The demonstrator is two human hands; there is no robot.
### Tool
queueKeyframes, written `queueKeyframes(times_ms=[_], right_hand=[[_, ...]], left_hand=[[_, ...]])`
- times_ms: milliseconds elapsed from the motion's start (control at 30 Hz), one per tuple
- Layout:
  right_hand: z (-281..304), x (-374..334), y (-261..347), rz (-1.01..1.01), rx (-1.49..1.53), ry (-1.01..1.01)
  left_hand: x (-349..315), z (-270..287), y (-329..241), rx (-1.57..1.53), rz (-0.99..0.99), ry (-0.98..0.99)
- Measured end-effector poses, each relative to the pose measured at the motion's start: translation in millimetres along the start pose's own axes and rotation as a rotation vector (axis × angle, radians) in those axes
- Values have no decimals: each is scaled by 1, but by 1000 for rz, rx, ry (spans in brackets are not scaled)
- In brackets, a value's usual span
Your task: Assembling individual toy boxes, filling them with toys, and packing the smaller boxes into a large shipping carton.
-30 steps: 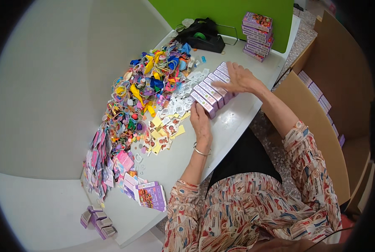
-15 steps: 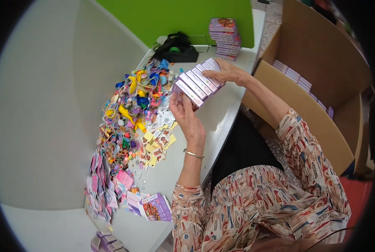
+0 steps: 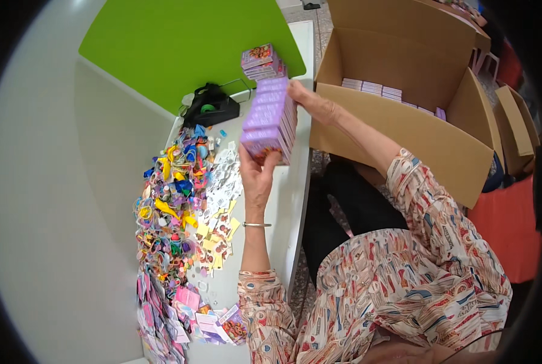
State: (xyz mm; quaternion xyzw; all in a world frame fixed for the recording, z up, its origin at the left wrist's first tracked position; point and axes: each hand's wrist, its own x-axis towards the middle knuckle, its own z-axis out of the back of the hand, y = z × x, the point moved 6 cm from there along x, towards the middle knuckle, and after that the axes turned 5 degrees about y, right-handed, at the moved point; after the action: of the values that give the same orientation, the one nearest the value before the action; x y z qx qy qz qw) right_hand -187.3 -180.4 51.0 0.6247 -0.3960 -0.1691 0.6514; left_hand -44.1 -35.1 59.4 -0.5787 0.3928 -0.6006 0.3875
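Observation:
A row of several small purple boxes [image 3: 266, 118] is held together between my two hands, above the table. My left hand [image 3: 257, 176] grips the near end, its thumb pressed on the printed face of the nearest box. At the far right end my right hand [image 3: 307, 100] is closed against the row, its fingers partly hidden behind the boxes. Just beyond the held row stands a stack of similar purple boxes [image 3: 260, 56], in front of the green panel.
A large open cardboard carton [image 3: 398, 127] stands right of the table [image 3: 277, 227], with rows of small boxes [image 3: 371, 88] inside. Mixed small trinkets [image 3: 174, 200] pile along the grey wall, beside white and yellow cards [image 3: 216, 239]. A black tape dispenser [image 3: 213, 109] sits near the green panel [image 3: 174, 54].
The held row of boxes has turned, so its purple sides now face up instead of the pale ends. My view has swung right, showing more of the carton.

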Motion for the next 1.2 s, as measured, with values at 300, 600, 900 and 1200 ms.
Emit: queueKeyframes(times_ms=[300, 600, 900, 1200], right_hand=[[-27, -14, -84, -289, 47, -146], [-23, -25, -75, -170, -132, -200], [-36, -24, -85, -141, -192, -218], [-25, 4, -76, 172, -480, -243]], left_hand=[[-53, 23, 72, -1, 291, 18], [-78, -1, 11, 632, 411, -378], [-104, -12, 31, 145, 241, -592], [-86, -10, 11, 507, 101, -565]])
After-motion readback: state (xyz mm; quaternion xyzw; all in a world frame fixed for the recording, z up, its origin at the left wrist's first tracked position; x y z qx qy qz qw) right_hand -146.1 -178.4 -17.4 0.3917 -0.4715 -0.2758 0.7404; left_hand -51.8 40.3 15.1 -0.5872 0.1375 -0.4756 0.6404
